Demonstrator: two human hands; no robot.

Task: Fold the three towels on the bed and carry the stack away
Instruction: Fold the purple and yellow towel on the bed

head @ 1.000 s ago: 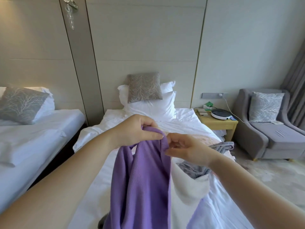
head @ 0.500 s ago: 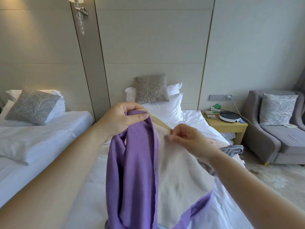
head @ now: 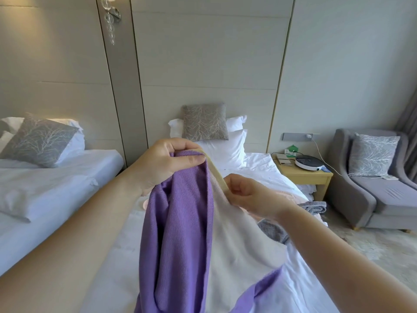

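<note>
A purple towel (head: pixel 180 233) with a cream-white reverse side hangs in front of me over the white bed (head: pixel 259 168). My left hand (head: pixel 167 163) grips its upper corner at chest height. My right hand (head: pixel 246 195) pinches the cream top hem a short way to the right, slightly lower. A grey towel (head: pixel 275 229) lies crumpled on the bed's right side, partly hidden by my right arm. A pink towel (head: pixel 291 196) lies beyond it.
A second bed (head: pixel 56 177) stands to the left across a narrow gap. At the right are a wooden nightstand (head: pixel 304 175) with a round white device and a grey armchair (head: pixel 372 193). Pillows and a grey cushion (head: pixel 204 122) sit at the headboard.
My hands have moved apart along the towel's top edge, spreading it so the cream side shows. The view has tilted down and shifted slightly.
</note>
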